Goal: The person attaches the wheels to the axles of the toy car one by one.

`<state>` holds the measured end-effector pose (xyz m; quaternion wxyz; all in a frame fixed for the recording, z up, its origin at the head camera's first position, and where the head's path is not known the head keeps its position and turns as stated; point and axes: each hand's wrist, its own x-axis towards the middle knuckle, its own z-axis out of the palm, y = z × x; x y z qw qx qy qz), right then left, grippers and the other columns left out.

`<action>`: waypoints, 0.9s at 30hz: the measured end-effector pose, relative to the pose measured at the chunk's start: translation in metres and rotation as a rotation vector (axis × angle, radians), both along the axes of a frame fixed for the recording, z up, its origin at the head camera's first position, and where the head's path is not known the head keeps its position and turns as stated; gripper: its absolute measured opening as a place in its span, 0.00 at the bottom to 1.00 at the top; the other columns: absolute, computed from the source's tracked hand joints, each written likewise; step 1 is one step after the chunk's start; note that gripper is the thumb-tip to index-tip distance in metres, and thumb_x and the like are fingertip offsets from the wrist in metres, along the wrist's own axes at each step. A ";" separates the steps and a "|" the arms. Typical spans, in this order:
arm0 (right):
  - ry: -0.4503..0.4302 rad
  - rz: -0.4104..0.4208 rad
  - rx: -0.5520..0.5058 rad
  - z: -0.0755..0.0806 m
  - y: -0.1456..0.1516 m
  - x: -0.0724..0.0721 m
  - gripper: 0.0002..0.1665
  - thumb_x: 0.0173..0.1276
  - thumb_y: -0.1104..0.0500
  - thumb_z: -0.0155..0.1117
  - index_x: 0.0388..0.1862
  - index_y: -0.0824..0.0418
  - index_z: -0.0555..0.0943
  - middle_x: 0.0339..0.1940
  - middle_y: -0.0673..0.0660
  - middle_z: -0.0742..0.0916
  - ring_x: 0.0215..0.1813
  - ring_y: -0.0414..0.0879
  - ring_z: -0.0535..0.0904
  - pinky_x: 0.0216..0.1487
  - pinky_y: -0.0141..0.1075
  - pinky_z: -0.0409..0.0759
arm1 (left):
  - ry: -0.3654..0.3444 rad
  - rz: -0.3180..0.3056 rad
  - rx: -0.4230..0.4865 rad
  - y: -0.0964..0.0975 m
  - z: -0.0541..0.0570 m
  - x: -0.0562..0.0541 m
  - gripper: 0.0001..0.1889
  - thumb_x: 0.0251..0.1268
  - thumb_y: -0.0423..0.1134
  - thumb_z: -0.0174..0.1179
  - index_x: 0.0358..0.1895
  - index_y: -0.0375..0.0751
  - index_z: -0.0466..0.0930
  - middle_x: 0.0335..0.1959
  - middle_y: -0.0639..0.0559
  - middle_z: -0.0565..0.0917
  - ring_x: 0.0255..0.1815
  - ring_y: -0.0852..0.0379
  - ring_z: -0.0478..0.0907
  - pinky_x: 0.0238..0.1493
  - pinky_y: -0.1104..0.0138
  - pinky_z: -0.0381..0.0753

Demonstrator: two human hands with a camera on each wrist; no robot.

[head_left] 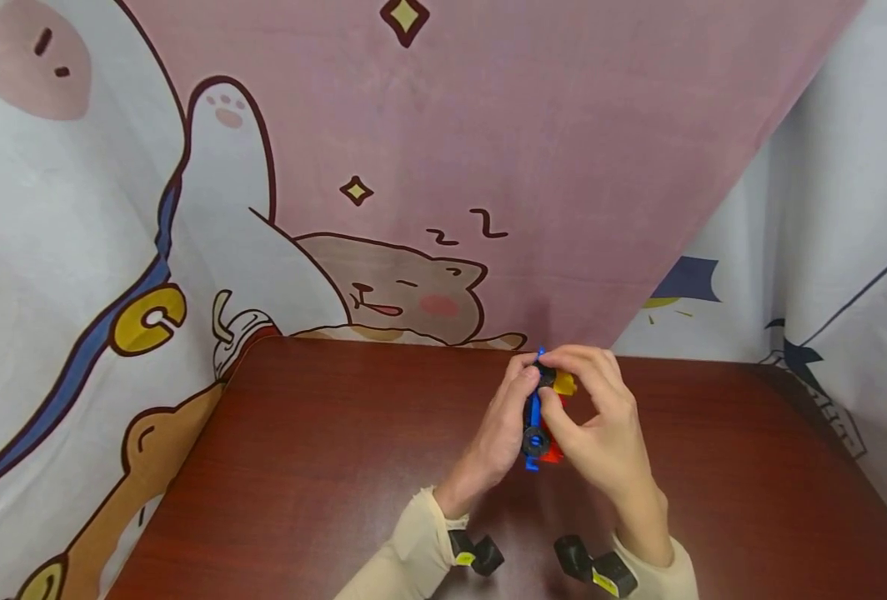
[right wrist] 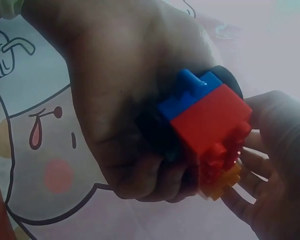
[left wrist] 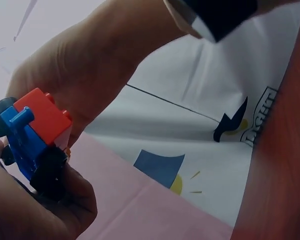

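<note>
In the head view a toy car of building blocks is held on its side between both hands, just above the table. It has a blue base (head_left: 535, 408), black wheels (head_left: 536, 442), red blocks (right wrist: 210, 120) and a yellow-orange block (head_left: 565, 383). My left hand (head_left: 498, 429) grips the car from the left, its thumb near the far wheel. From the right, my right hand (head_left: 601, 429) pinches the car with thumb and fingers at the far end. A blue hook (left wrist: 22, 117) sticks out at one end of the base. Fingers partly hide the wheels.
A dark reddish-brown table (head_left: 323, 433) lies under the hands. Behind it hangs a pink and white cloth (head_left: 548, 150) with cartoon animals, close to the far edge. Black wrist cameras (head_left: 477, 552) are worn on both wrists, over pale sleeves.
</note>
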<state>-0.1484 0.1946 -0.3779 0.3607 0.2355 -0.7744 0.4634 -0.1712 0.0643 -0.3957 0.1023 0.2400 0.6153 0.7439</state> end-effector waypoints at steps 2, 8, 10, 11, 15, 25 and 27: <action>0.000 0.015 -0.005 -0.001 0.000 0.000 0.24 0.51 0.74 0.68 0.50 0.65 0.84 0.49 0.61 0.84 0.54 0.45 0.74 0.55 0.26 0.71 | -0.002 0.017 0.017 0.002 0.000 0.001 0.25 0.78 0.50 0.33 0.65 0.36 0.62 0.48 0.34 0.72 0.38 0.65 0.71 0.43 0.76 0.72; 0.000 0.031 -0.156 -0.004 -0.010 -0.004 0.18 0.56 0.77 0.68 0.46 0.68 0.84 0.46 0.62 0.86 0.53 0.44 0.75 0.53 0.29 0.72 | 0.024 0.092 0.022 0.004 -0.001 0.002 0.24 0.77 0.49 0.32 0.63 0.35 0.63 0.49 0.33 0.72 0.41 0.65 0.72 0.45 0.75 0.72; -0.014 0.005 -0.240 -0.005 -0.016 -0.004 0.16 0.58 0.78 0.67 0.46 0.71 0.82 0.46 0.62 0.85 0.52 0.45 0.76 0.53 0.28 0.73 | 0.029 0.102 0.014 0.005 -0.002 0.003 0.23 0.78 0.49 0.32 0.63 0.36 0.62 0.49 0.33 0.72 0.42 0.64 0.72 0.46 0.75 0.72; -0.037 -0.007 -0.277 -0.005 -0.019 -0.004 0.16 0.59 0.77 0.66 0.47 0.72 0.81 0.48 0.61 0.84 0.52 0.45 0.76 0.52 0.28 0.74 | 0.034 0.108 0.012 0.005 -0.002 0.003 0.23 0.78 0.49 0.32 0.63 0.37 0.63 0.50 0.33 0.73 0.43 0.64 0.72 0.47 0.75 0.72; -0.254 0.007 -0.369 -0.007 -0.025 0.000 0.20 0.70 0.71 0.57 0.61 0.72 0.71 0.58 0.56 0.78 0.56 0.45 0.75 0.55 0.24 0.74 | 0.050 0.136 -0.012 0.005 -0.004 0.006 0.23 0.77 0.49 0.34 0.64 0.39 0.63 0.52 0.35 0.73 0.44 0.63 0.72 0.47 0.74 0.75; -0.521 0.037 -0.304 -0.008 -0.024 -0.002 0.20 0.80 0.59 0.45 0.64 0.67 0.70 0.51 0.52 0.79 0.46 0.39 0.76 0.46 0.25 0.77 | 0.102 0.248 -0.153 0.001 -0.003 0.005 0.20 0.78 0.51 0.37 0.62 0.46 0.67 0.49 0.41 0.78 0.47 0.58 0.75 0.49 0.69 0.75; -0.517 0.051 -0.303 -0.009 -0.024 -0.003 0.20 0.81 0.59 0.44 0.64 0.68 0.69 0.51 0.51 0.78 0.46 0.39 0.76 0.45 0.25 0.76 | 0.099 0.250 -0.166 0.001 -0.003 0.004 0.20 0.79 0.51 0.37 0.63 0.47 0.68 0.50 0.42 0.79 0.47 0.57 0.75 0.49 0.69 0.76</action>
